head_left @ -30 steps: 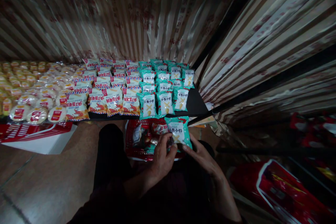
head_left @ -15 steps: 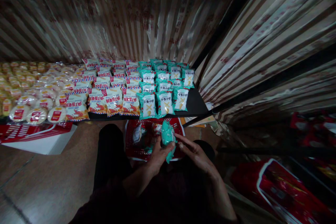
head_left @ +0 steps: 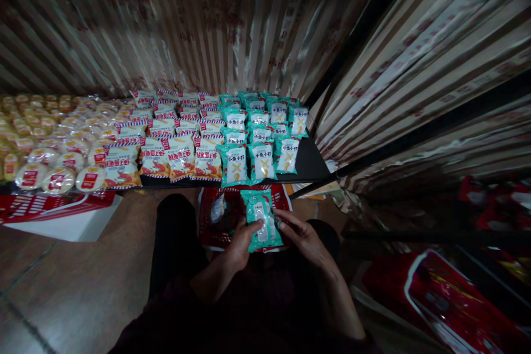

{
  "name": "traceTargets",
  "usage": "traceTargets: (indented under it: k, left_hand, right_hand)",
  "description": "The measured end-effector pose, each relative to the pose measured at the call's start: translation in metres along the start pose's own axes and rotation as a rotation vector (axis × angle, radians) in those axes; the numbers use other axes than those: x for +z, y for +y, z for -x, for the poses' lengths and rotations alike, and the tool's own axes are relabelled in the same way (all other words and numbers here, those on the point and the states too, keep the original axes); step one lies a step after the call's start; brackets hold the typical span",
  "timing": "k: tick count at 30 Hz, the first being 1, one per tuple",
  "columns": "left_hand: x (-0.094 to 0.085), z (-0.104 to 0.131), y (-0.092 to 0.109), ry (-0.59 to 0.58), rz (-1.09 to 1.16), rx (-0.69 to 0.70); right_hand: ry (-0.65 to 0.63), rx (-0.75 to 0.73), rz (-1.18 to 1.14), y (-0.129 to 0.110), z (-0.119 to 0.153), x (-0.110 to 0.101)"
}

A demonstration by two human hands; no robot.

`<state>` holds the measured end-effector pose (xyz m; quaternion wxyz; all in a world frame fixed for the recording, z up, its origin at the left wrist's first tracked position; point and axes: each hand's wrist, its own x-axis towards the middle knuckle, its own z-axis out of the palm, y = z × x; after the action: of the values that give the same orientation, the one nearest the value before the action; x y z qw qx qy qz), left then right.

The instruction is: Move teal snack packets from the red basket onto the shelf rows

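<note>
A teal snack bag (head_left: 264, 221) is held over the red basket between my two hands, its printed back panel facing up. My left hand (head_left: 240, 243) is closed on its left side, thumb lying across the front. At the right edge, the fingers of my right hand (head_left: 302, 235) are bent against the same bag. The basket (head_left: 204, 232) stands on the floor between my knees, and a wrapped packet (head_left: 217, 208) shows inside it. Just beyond, teal snack bags (head_left: 262, 161) stand in rows on the black shelf (head_left: 311, 163).
White and orange snack bags (head_left: 181, 155) fill the shelf's middle, with round wrapped snacks (head_left: 59, 180) to their left. Striped plastic sheeting (head_left: 199, 27) hangs behind. A white box (head_left: 78, 224) sits low at left; a red package (head_left: 452, 293) lies at lower right.
The teal bag has turned from edge-on to its broad back face. Both hands stay near the same place over the basket, and the goods on the shelf have not moved.
</note>
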<state>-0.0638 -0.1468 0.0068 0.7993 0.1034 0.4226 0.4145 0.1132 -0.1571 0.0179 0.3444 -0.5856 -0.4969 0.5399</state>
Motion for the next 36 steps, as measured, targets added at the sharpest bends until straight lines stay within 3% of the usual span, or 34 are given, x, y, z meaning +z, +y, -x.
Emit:
traceTargets:
  k: [9, 15, 21, 25, 32, 36]
  left_hand:
    - [-0.001, -0.002, -0.001, -0.091, 0.048, -0.055]
    - [-0.001, -0.003, -0.003, -0.036, 0.056, -0.062]
    - [-0.001, -0.003, -0.004, -0.007, 0.024, -0.011]
    - [-0.002, -0.004, -0.009, 0.031, -0.049, 0.012]
    - [-0.004, -0.001, -0.009, -0.021, -0.114, 0.068]
    - [-0.002, 0.003, -0.006, 0.006, -0.194, 0.051]
  right_hand:
    - [0.041, 0.017, -0.009, 0.005, -0.002, 0.007]
    - [0.053, -0.002, 0.048, 0.013, -0.003, 0.01]
    - [0.215, -0.212, 0.381, 0.01, -0.003, 0.013]
    - [0.199, -0.269, 0.473, 0.008, -0.003, 0.016]
    - [0.096, -0.121, 0.379, 0.008, -0.001, 0.016]
    - [0.056, -0.032, 0.307, 0.004, 0.003, 0.016]
